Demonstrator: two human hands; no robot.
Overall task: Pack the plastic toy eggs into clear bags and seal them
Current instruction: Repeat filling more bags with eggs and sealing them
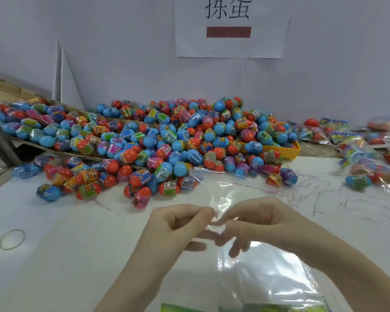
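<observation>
A big heap of plastic toy eggs, blue and orange with printed wrappers, covers the back of the white table. Near the front edge my left hand and my right hand meet over an empty clear bag. Both pinch the bag's near edge between thumb and fingertips. The bag lies flat, reaching away toward the eggs. More clear bags lie in a stack under my right forearm.
A yellow tray sits half buried under eggs at the right of the heap. Filled bags of eggs pile up at far right. A cardboard sheet slopes down from the left. A rubber band lies at front left.
</observation>
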